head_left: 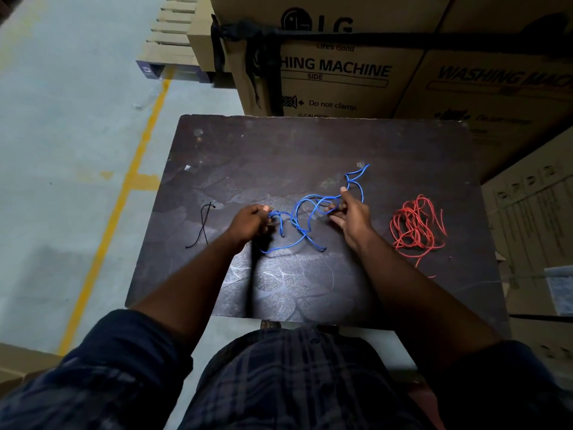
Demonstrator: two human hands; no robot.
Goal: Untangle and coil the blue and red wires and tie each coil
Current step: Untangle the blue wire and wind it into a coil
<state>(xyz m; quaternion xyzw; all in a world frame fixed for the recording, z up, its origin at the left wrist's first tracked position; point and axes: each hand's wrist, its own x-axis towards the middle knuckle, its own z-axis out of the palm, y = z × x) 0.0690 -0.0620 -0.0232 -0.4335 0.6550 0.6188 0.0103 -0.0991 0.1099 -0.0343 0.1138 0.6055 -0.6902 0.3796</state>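
Blue wire (297, 223) tangled at centre; red wire (414, 228) loosely heaped, right.

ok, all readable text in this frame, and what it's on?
"LG": centre box, top.
"Lifes Good": same box, soft.
"HING MACHINE": same box, start behind black strap.
"SIDE": same box.
"Do not clamp": same box.
"CAUTION": same box, half cut off.
"WASHING MA": right box, cut off.
Right box small print: too blurred.

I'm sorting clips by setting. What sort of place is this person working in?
Probably a warehouse or storeroom: stacked cardboard washing machine boxes stand behind the dark worktable, and a yellow line is painted along the concrete floor.
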